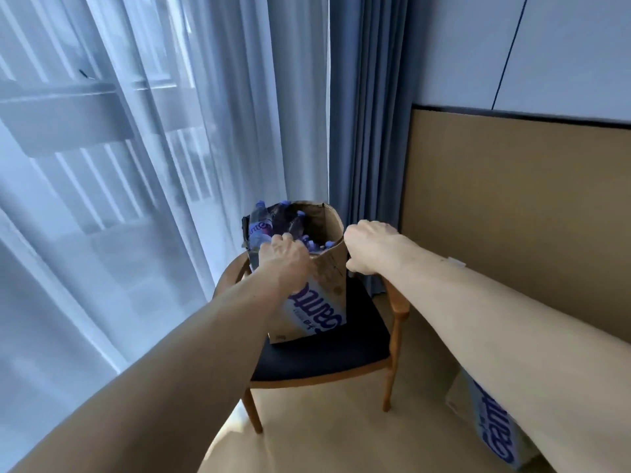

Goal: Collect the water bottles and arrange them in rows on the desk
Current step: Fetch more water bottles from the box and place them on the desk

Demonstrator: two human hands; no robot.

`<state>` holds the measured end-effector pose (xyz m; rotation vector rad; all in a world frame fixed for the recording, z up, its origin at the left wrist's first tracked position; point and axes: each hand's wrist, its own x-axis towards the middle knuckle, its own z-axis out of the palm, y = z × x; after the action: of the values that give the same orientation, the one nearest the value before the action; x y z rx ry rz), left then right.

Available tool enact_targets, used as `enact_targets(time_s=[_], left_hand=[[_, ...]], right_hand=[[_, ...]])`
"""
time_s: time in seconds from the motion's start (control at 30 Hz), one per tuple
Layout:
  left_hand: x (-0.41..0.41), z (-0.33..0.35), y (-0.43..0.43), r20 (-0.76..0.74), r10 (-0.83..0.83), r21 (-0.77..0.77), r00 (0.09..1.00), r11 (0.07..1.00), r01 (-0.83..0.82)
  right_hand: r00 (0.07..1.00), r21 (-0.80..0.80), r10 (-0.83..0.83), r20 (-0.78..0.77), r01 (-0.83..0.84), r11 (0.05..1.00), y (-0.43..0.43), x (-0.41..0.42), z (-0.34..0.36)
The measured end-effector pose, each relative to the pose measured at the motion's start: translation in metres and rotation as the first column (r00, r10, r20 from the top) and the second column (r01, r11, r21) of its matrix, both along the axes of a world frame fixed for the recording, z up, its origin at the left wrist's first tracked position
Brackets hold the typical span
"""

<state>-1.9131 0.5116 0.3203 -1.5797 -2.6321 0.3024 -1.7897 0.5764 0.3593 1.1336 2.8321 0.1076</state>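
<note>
An open cardboard box [327,278] with purple lettering stands on a wooden chair [341,356] with a dark seat. Several water bottles [261,221] with purple caps and labels stick up inside it. My left hand [285,257] grips the box's near left rim, fingers curled over the edge among the bottle tops. My right hand [370,245] is curled at the box's right side, next to its raised flap; its fingers are hidden behind the hand. No desk is in view.
Sheer white curtains [136,165] and a blue drape [368,131] hang behind the chair. A tan wall panel [512,199] runs along the right. A second box [491,428] of the same brand lies on the pale floor at lower right, partly behind my right forearm.
</note>
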Motion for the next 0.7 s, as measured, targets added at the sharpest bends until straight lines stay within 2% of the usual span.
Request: enact_targets(time_s=[0.2,0.37,0.53,0.7], left_hand=[[-0.058,-0.017,0.044,-0.011,0.096,-0.042,0.995,0.994,-0.096],[-0.115,-0.029,0.091,-0.006,0.154,-0.061,0.988,0.986,-0.154],[-0.168,-0.037,0.132,0.016,0.181,-0.058,0.983,0.982,-0.179],[-0.205,-0.060,0.162,0.067,0.201,-0.103,0.977,0.976,-0.193]], right_hand=[[0.996,-0.079,0.084,0.005,-0.083,0.993,0.055,-0.048,-0.024],[0.994,-0.083,0.109,0.018,-0.107,0.991,0.107,-0.100,-0.032],[0.991,-0.102,0.131,0.036,-0.127,0.987,0.156,-0.152,-0.048],[0.987,-0.188,0.141,0.081,-0.124,0.974,0.191,-0.193,-0.087]])
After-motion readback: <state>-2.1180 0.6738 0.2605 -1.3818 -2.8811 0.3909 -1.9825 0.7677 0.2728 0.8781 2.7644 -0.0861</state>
